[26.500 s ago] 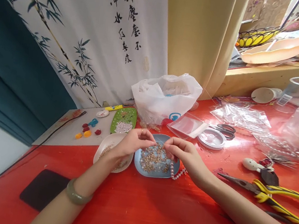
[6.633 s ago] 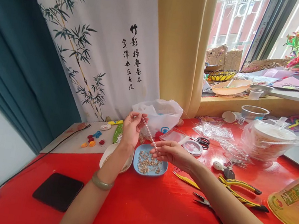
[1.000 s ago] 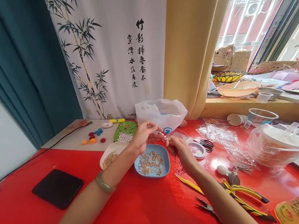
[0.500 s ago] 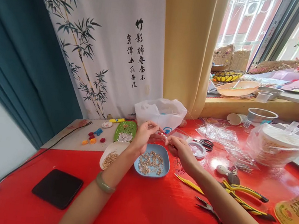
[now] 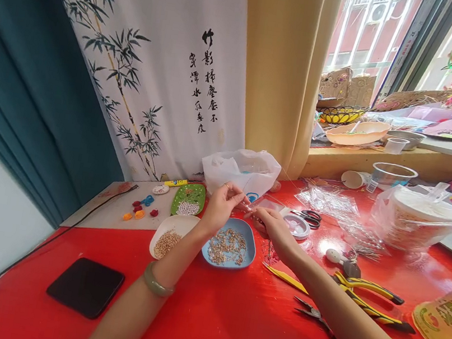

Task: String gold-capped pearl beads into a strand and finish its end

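Above the far rim of a blue dish [image 5: 254, 247] of gold beads, my two hands meet with their fingertips almost together. My left hand [image 5: 221, 207], a green bangle [image 5: 157, 280] on its wrist, pinches a thin wire with small pale beads [image 5: 249, 209]. From the other side my right hand [image 5: 271, 224] is closed on the same beaded wire. Fine strands rise from the fingers; the beads are too small to make out well. Left of the blue dish sits a cream dish [image 5: 157, 234] of tiny gold beads. A green tray [image 5: 201, 193] with white beads lies behind it.
Yellow-handled pliers [image 5: 375, 305], needle-nose pliers [image 5: 312, 311] and yellow tweezers [image 5: 284, 277] lie around my right forearm. Black scissors [image 5: 312, 218] are beyond my right hand. A white plastic bag [image 5: 230, 170] stands behind; a black phone-like slab [image 5: 85, 288] lies left.
My left hand has turned slightly and shifted right, its fingers closer to the right hand's. The right hand stays nearly in place. The whole view has shifted slightly.
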